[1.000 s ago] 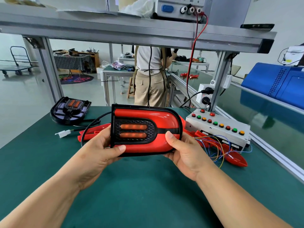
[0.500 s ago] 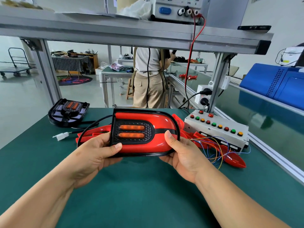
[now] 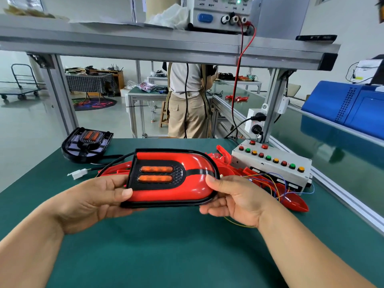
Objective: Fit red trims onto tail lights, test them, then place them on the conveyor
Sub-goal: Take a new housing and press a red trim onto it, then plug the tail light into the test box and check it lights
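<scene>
I hold a tail light point(image 3: 187, 183) with its red trim fitted, black rim around it and two orange lenses in a black mesh panel. My left hand point(image 3: 97, 202) grips its left end, thumb on the red face. My right hand point(image 3: 234, 198) grips the rounded right end, thumb on top. A black cable runs from it to a white connector point(image 3: 78, 174) lying on the green mat. Loose red trims point(image 3: 291, 201) lie behind and to the right. A second tail light point(image 3: 87, 144) without trim sits at the far left.
A white test box point(image 3: 272, 163) with coloured buttons and loose wires stands at the right. The conveyor belt point(image 3: 324, 146) runs along the right side. A power supply point(image 3: 220, 13) sits on the shelf overhead. A person point(image 3: 187, 100) stands beyond the bench.
The tail light has tilted flatter and dropped a little toward the mat. Both hands keep the same hold.
</scene>
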A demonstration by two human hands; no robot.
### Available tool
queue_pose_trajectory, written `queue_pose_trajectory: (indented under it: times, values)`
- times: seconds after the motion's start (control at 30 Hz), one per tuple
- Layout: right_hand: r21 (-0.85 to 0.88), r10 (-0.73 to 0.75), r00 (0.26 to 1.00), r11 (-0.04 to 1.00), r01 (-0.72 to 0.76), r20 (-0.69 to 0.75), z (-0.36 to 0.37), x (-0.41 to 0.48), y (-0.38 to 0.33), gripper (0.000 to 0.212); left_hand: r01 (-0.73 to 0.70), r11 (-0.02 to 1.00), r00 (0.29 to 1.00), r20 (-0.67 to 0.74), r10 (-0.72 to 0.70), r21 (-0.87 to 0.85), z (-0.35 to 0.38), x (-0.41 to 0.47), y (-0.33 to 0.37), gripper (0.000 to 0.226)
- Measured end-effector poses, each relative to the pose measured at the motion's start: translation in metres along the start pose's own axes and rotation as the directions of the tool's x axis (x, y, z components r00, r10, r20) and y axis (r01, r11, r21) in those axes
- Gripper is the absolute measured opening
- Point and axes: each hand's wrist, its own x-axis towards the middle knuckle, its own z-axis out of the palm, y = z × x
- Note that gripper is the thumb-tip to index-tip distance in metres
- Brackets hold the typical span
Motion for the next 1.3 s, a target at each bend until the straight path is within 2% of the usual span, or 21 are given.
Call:
queue_pose_trajectory:
  times: [0.1,0.2,0.3,0.4,0.47,0.53,0.57,0.6,0.63,0.67,0.7,0.73,0.77,0.83,0.9,0.97,1.03,1.07,1.13,1.2,1.3]
  values:
    - [-0.147,0.155,0.982,0.979,-0.139,0.108,-0.009,-0.009,-0.006,0.038,0.131,0.986,0.985,0.096,-0.141,0.108,-0.007,-0.005,-0.002,0.079]
    - [-0.339,0.277,0.954,0.914,-0.225,0.114,-0.013,-0.013,-0.008,0.053,0.216,0.944,0.965,0.096,-0.246,0.249,-0.001,-0.008,-0.002,0.074]
    - [-0.503,0.347,0.934,0.824,-0.260,0.086,-0.017,-0.015,-0.011,0.061,0.226,0.933,0.959,0.103,-0.264,0.280,0.004,-0.009,0.000,0.064]
    - [-0.617,0.380,0.924,0.737,-0.277,0.038,-0.023,-0.020,-0.016,0.065,0.212,0.926,0.952,0.147,-0.267,0.311,0.010,-0.008,0.001,0.073]
    - [-0.634,0.283,0.959,0.737,-0.235,-0.026,-0.026,-0.021,-0.019,0.063,0.215,0.920,0.953,0.134,-0.271,0.327,0.012,-0.006,0.001,0.076]
    - [-0.549,-0.013,0.995,0.835,-0.041,-0.095,-0.030,-0.016,-0.018,0.048,0.221,0.918,0.955,0.119,-0.273,0.330,0.012,-0.005,0.000,0.071]
    - [-0.541,-0.203,0.970,0.835,0.100,-0.134,-0.032,-0.011,-0.015,0.036,0.222,0.918,0.955,0.117,-0.273,0.328,0.012,-0.005,0.000,0.068]
    - [-0.615,-0.394,0.904,0.757,0.218,-0.165,-0.034,-0.005,-0.012,0.023,0.221,0.920,0.956,0.115,-0.270,0.324,0.012,-0.005,-0.001,0.065]
    - [-0.755,-0.549,0.820,0.605,0.254,-0.164,-0.035,0.002,-0.008,0.014,0.217,0.921,0.958,0.110,-0.264,0.322,0.012,-0.005,-0.001,0.064]
    - [-0.894,-0.645,0.754,0.401,0.199,-0.121,-0.036,0.008,-0.004,0.009,0.213,0.921,0.960,0.105,-0.259,0.325,0.013,-0.005,-0.001,0.063]
    - [-0.973,-0.685,0.725,0.210,0.099,-0.074,-0.036,0.014,0.000,0.011,0.214,0.919,0.961,0.099,-0.259,0.331,0.014,-0.006,0.000,0.065]
    - [-0.997,-0.680,0.730,0.081,-0.018,-0.069,-0.036,0.019,0.003,0.016,0.223,0.916,0.960,0.090,-0.266,0.334,0.014,-0.007,0.000,0.069]
    - [-0.990,-0.654,0.747,0.014,-0.142,-0.117,-0.038,0.023,0.006,0.021,0.242,0.906,0.957,0.067,-0.281,0.347,0.014,-0.010,0.002,0.074]
    - [-0.944,-0.605,0.760,-0.039,-0.326,-0.237,-0.041,0.028,0.008,0.024,0.292,0.863,0.953,-0.048,-0.299,0.412,0.012,-0.017,0.010,0.077]
    - [-0.920,-0.583,0.755,-0.031,-0.390,-0.300,-0.043,0.031,0.010,0.026,0.277,0.874,0.953,-0.227,-0.198,0.399,0.000,-0.024,0.021,0.058]
    - [-0.916,-0.586,0.740,0.009,-0.401,-0.330,-0.044,0.032,0.013,0.027,0.146,0.953,0.889,-0.457,-0.010,0.265,-0.022,-0.027,0.032,0.029]
    - [-0.915,-0.592,0.729,0.037,-0.402,-0.344,-0.045,0.034,0.013,0.026,0.007,0.987,0.714,-0.692,0.106,0.159,-0.051,-0.022,0.039,0.011]
    - [-0.914,-0.588,0.728,0.049,-0.402,-0.351,-0.045,0.035,0.012,0.024,-0.030,0.991,0.614,-0.780,0.121,0.129,-0.066,-0.018,0.040,0.011]
    - [-0.913,-0.551,0.751,0.052,-0.405,-0.365,-0.044,0.037,0.011,0.023,-0.041,0.994,0.483,-0.869,0.109,0.101,-0.091,-0.007,0.036,0.012]
    - [-0.909,-0.509,0.770,0.067,-0.410,-0.385,-0.044,0.039,0.012,0.025,0.023,0.995,0.444,-0.893,0.075,0.095,-0.105,0.008,0.026,0.015]
    - [-0.893,-0.489,0.758,0.119,-0.433,-0.433,-0.046,0.041,0.014,0.026,0.199,0.970,0.447,-0.894,0.038,0.141,-0.113,0.029,0.007,0.017]
